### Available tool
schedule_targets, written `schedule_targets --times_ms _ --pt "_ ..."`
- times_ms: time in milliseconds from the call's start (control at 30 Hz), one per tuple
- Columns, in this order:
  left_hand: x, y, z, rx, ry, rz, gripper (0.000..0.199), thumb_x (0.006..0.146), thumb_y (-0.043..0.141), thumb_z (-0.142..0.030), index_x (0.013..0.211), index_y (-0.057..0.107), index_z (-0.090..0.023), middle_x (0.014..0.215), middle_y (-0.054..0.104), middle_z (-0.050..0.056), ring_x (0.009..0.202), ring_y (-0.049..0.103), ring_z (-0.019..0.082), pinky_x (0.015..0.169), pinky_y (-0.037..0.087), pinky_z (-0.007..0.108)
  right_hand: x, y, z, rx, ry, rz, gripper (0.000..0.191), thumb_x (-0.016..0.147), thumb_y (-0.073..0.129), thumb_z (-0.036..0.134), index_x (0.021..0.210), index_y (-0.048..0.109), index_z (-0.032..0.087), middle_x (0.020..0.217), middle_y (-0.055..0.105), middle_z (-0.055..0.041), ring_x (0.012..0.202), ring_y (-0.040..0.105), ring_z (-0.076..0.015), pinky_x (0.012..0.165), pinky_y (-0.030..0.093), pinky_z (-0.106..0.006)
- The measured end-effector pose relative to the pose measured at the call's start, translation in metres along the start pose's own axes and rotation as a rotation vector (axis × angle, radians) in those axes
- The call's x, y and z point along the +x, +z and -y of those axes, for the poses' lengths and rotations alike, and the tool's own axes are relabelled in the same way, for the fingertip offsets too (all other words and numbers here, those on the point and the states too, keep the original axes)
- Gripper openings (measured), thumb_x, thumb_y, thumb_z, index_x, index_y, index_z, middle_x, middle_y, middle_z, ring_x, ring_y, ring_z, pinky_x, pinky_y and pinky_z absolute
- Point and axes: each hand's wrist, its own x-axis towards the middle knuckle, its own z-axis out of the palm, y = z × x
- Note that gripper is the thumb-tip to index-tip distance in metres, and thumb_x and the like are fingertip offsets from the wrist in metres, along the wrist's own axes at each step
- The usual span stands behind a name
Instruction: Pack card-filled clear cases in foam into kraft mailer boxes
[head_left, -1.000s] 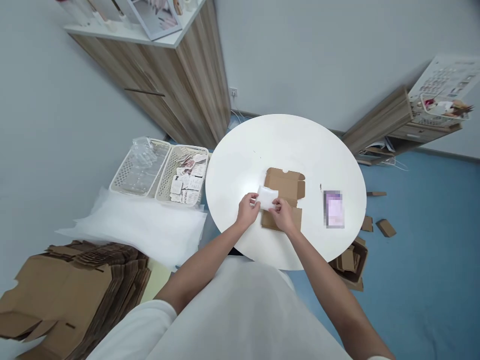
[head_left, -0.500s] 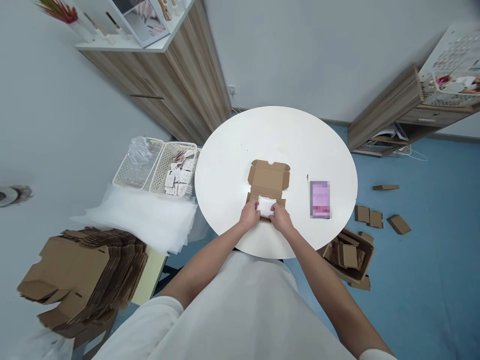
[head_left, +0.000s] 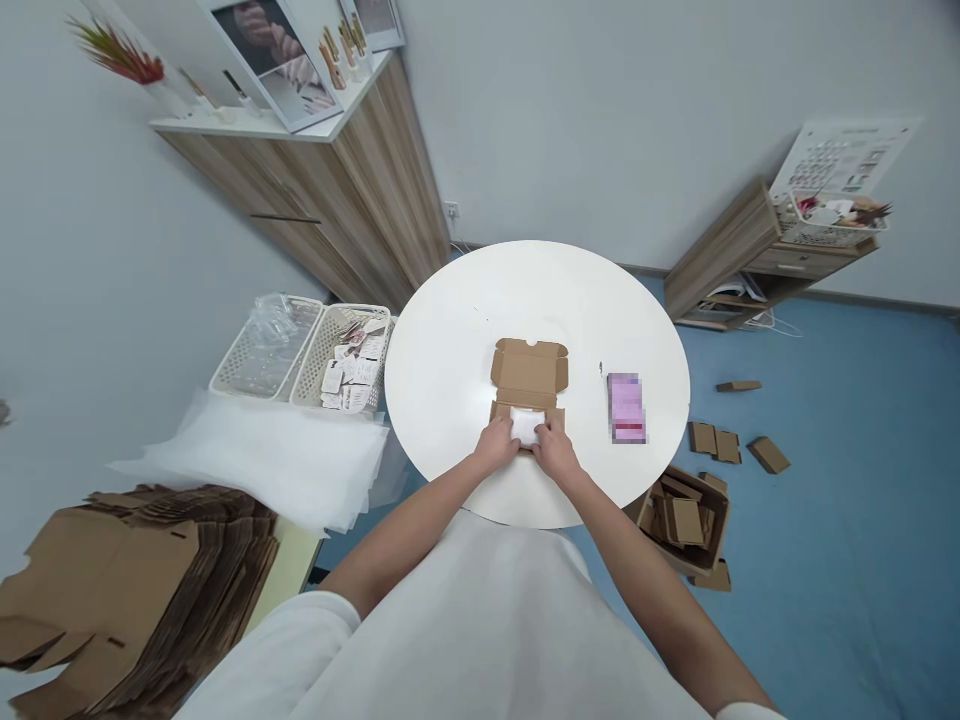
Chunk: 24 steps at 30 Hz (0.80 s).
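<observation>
**White packet (head_left: 527,427) lying in an open brown carton (head_left: 528,382)**

Just below the centre of the frame, the packet is resting in the carton's lower part, while the upper panel (head_left: 529,362) is lying open toward the top. The left hand (head_left: 498,443) is grasping the packet's left edge, and the right hand (head_left: 553,448) is grasping its right edge. The carton is sitting on a round white tabletop (head_left: 450,360). Right of it, a pink-purple item (head_left: 627,408) is lying there, its details being hidden by pixelation.

At centre left, two white baskets (head_left: 309,372) are standing side by side, the left one holding clear plastic (head_left: 274,320), the right one printed cards (head_left: 356,372). White sheets (head_left: 262,450) are spreading below them, and a stack of flattened cartons (head_left: 112,570) is filling the lower left. At lower right, a bin (head_left: 721,522) is holding folded boxes (head_left: 685,522), and more small boxes (head_left: 769,455) are lying on the blue floor (head_left: 825,520). At upper left, a wood-grain cabinet (head_left: 360,200) is carrying picture frames (head_left: 285,65); at upper right, a shelf unit (head_left: 720,255) is supporting a filled basket (head_left: 825,233).
</observation>
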Motion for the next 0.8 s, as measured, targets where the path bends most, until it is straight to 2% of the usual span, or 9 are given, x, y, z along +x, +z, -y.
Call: schedule_targets --times_ms 167,267,333,400,467,533,633,700,800 --pt "-0.004 -0.006 0.004 -0.018 0.051 -0.024 0.022 0.072 0.05 -0.018 0.093 0.053 -0.013 0.094 0.056 0.011 0.093 0.053 0.024 0.078 0.041 0.033 -0.01 -0.008 0.003 -0.007 0.021 -0.023 0.024 0.077 0.047 0.02 0.1 0.053 0.016 0.104 0.048 -0.0105 0.084 0.054 -0.0191 0.07 0.039 -0.029" --pt "-0.01 -0.011 0.016 -0.046 0.08 -0.121 0.027 0.073 0.05 -0.021 0.1 0.052 -0.016 0.1 0.054 0.01 0.096 0.051 0.022 0.082 0.04 0.033 -0.018 -0.013 -0.001 0.054 0.057 -0.125 0.028 0.08 0.042 0.025 0.106 0.051 0.019 0.105 0.048 -0.0087 0.084 0.054 -0.0176 0.071 0.039 -0.028" --pt "-0.015 -0.015 0.026 -0.059 0.068 -0.208 0.037 0.074 0.051 -0.024 0.11 0.047 -0.016 0.108 0.05 0.011 0.102 0.048 0.024 0.086 0.038 0.034 -0.021 -0.015 -0.008 0.095 0.138 -0.224 0.033 0.081 0.04 0.028 0.112 0.046 0.02 0.108 0.048 -0.0093 0.088 0.053 -0.0184 0.071 0.039 -0.028" --pt "-0.02 -0.017 0.035 -0.068 0.043 -0.233 0.05 0.075 0.051 -0.028 0.121 0.038 -0.016 0.115 0.045 0.014 0.108 0.044 0.026 0.087 0.037 0.037 -0.021 -0.014 -0.015 0.142 0.243 -0.283 0.042 0.079 0.042 0.032 0.119 0.039 0.018 0.112 0.047 -0.0115 0.095 0.051 -0.0206 0.073 0.039 -0.029" --pt "-0.024 -0.017 0.041 -0.08 0.047 -0.164 0.065 0.074 0.053 -0.034 0.131 0.025 -0.017 0.122 0.039 0.016 0.109 0.045 0.028 0.085 0.038 0.038 -0.019 -0.012 -0.021 0.211 0.326 -0.262 0.049 0.077 0.044 0.035 0.122 0.036 0.016 0.112 0.049 -0.0128 0.099 0.05 -0.022 0.075 0.039 -0.03" --pt "-0.025 -0.015 0.042 -0.077 0.099 -0.065 0.077 0.071 0.057 -0.038 0.134 0.016 -0.021 0.128 0.032 0.017 0.11 0.044 0.029 0.085 0.038 0.038 -0.015 -0.007 -0.022 0.287 0.363 -0.187 0.048 0.076 0.045 0.034 0.119 0.038 0.016 0.105 0.055 -0.011 0.094 0.053 -0.0214 0.073 0.039 -0.029" --pt "-0.026 -0.01 0.038 -0.023 0.167 0.017 0.09 0.06 0.069 -0.035 0.134 0.017 -0.027 0.134 0.023 0.014 0.117 0.037 0.031 0.091 0.034 0.04 -0.012 0.0 -0.019 0.333 0.373 -0.127 0.041 0.074 0.047 0.029 0.112 0.042 0.017 0.095 0.06 -0.007 0.083 0.057 -0.0195 0.066 0.039 -0.027" --pt "-0.027 -0.006 0.036 0.024 0.161 0.042 0.093 0.055 0.073 -0.031 0.133 0.021 -0.028 0.137 0.018 0.013 0.119 0.034 0.033 0.093 0.033 0.041 -0.013 0.005 -0.016 0.317 0.368 -0.139 0.04 0.071 0.049 0.026 0.11 0.043 0.017 0.092 0.061 -0.0061 0.081 0.057 -0.019 0.064 0.038 -0.026" --pt "-0.029 -0.002 0.036 0.076 0.118 0.07 0.092 0.055 0.073 -0.027 0.132 0.022 -0.03 0.14 0.012 0.012 0.119 0.034 0.034 0.091 0.035 0.041 -0.017 0.01 -0.015 0.296 0.355 -0.148 0.038 0.07 0.049 0.025 0.107 0.044 0.017 0.088 0.06 -0.0047 0.077 0.057 -0.0173 0.062 0.038 -0.025"
